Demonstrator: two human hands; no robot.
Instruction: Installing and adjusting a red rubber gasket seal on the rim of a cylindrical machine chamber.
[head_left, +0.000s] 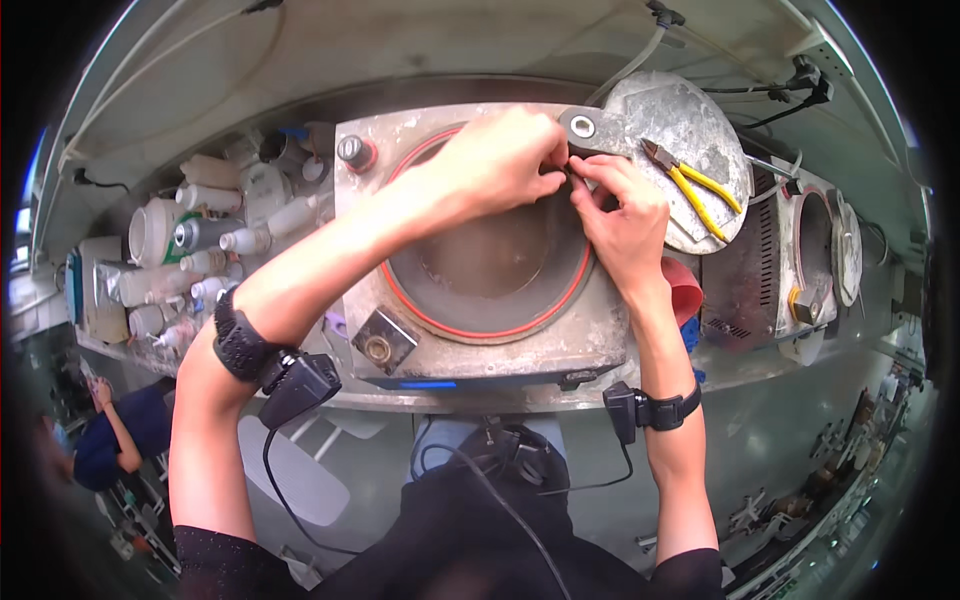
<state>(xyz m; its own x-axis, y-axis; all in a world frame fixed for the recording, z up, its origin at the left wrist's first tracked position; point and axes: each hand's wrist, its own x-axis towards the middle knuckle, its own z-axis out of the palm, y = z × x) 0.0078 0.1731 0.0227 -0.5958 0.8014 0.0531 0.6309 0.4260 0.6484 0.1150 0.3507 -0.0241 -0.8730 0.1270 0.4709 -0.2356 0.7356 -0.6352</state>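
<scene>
One left hand (512, 160) and one right hand (627, 215) meet, fingers curled, near the round chamber (470, 312), top-centre of the frame; I cannot tell whether they grasp anything. Beside them, the black arm (606, 138) looks stiff, sturdy, best held by its edges.

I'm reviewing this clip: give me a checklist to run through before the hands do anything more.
1. Chamber uncovered: ok, its round lid sits off to the right.
2. Lid free of loose tools: not ok, yellow-handled pliers lie on it.
3. Red ring seated all round: cannot tell, the left forearm hides part.
4. Grip secure: cannot tell; left hand and right hand meet near the chamber's upper-right rim, hiding anything between their fingertips.
5. Armband cables clear of the chamber: ok, they hang toward the body.
</scene>
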